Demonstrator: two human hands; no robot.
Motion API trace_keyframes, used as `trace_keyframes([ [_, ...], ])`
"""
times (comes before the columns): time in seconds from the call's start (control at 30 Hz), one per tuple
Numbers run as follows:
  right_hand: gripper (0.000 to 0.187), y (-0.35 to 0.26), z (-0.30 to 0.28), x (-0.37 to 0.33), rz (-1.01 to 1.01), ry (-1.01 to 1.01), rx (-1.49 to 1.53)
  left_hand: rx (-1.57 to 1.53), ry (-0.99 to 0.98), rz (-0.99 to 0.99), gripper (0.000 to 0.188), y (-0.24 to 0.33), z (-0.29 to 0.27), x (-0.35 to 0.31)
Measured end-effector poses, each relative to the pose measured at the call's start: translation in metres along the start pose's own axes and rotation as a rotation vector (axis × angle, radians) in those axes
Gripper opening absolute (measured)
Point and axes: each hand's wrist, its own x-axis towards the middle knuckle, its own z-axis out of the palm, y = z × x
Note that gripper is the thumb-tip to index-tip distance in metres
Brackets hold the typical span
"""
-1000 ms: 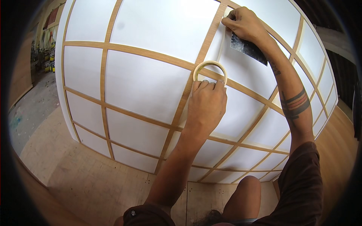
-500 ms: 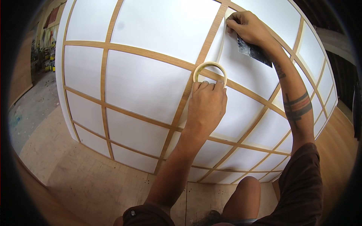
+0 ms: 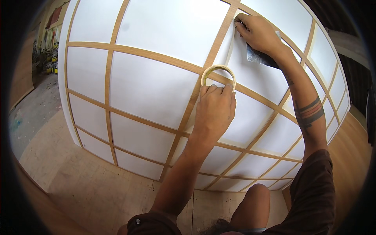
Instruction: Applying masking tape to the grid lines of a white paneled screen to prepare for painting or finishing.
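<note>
My left hand [image 3: 214, 107] is closed on a roll of masking tape [image 3: 204, 76], holding it upright against a wooden strip of the white panel. From the roll a pale length of tape [image 3: 230, 49] runs up along the edge of a wooden strip. At its upper end the bent fingers of my right hand [image 3: 259, 34] pinch or press the tape; the fingertips touch the panel. A dark, thin flat plate [image 3: 256, 57] with a pale smeared corner sticks out beneath my right palm; its other end is hidden by the hand.
The large white panel [image 3: 149, 86] is crossed by a grid of wooden strips [image 3: 156, 59]. Below it lies a pale plywood surface [image 3: 90, 184]. Several cans [image 3: 49, 69] stand at the far left past a grey floor [image 3: 29, 117]. A brown wooden board [image 3: 350, 147] is at the right.
My right hand has shifted slightly down and turned, with its fingers still at the tape's upper end. Less of the dark plate shows. My left hand and the roll have hardly moved.
</note>
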Motion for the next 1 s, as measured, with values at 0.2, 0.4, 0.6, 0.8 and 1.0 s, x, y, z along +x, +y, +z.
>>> trace_keyframes([
  [0.2, 0.025, 0.0, 0.005, -0.004, -0.071, 0.064, -0.092, -0.004, 0.001, -0.013, 0.019, 0.0, -0.002, 0.0],
  [0.4, 0.025, -0.005, 0.008, -0.007, 0.034, 0.037, -0.108, 0.004, -0.001, -0.008, 0.019, -0.001, -0.003, 0.0],
  [0.6, 0.024, -0.001, 0.012, -0.008, -0.044, 0.114, -0.052, 0.001, 0.001, -0.011, 0.019, -0.002, -0.001, 0.0],
  [0.8, 0.023, -0.006, 0.012, -0.01, -0.008, 0.125, -0.027, -0.011, 0.007, -0.006, 0.019, -0.004, -0.001, 0.0],
  [1.0, 0.021, -0.007, 0.012, -0.009, 0.047, 0.104, 0.027, -0.018, 0.005, -0.009, 0.019, -0.003, -0.001, 0.0],
])
